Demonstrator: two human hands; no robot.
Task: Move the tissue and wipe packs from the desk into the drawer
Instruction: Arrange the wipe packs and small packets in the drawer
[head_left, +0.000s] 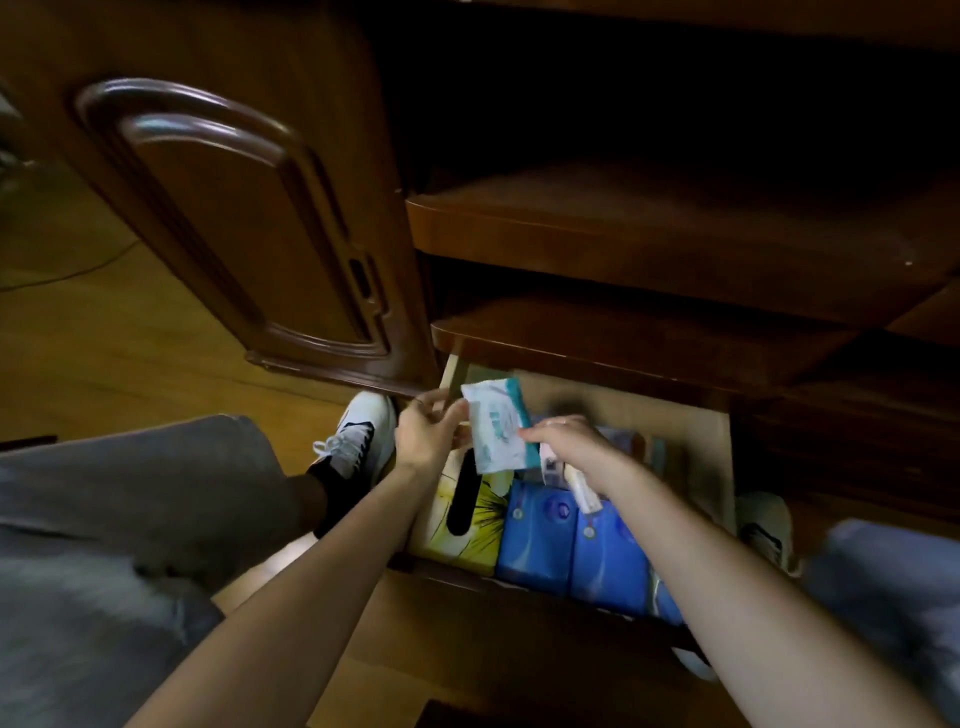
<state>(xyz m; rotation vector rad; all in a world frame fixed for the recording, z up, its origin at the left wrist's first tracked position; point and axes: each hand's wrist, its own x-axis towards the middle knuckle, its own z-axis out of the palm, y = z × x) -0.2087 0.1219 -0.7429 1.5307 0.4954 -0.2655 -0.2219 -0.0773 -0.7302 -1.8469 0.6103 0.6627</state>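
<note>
You have both hands over the open wooden drawer (675, 410) at the bottom of the dark wood desk. Your left hand (428, 434) and right hand (563, 444) share the small white wipe pack with the teal edge (496, 428) — left fingers pinching its left side, right fingertips on its right edge. The right hand also seems to grip a small pale object lower down; what it is cannot be made out. The pack stands tilted, its long axis running from upper left to lower right, hanging above the gap behind the yellow tissue box with the dark oval slot (462, 512) and the blue tissue packs (571, 540) lined along the drawer's front. The bare drawer floor lies beyond and to the right of the pack — so your right hand looks the nearer one to carry it there.
</note>
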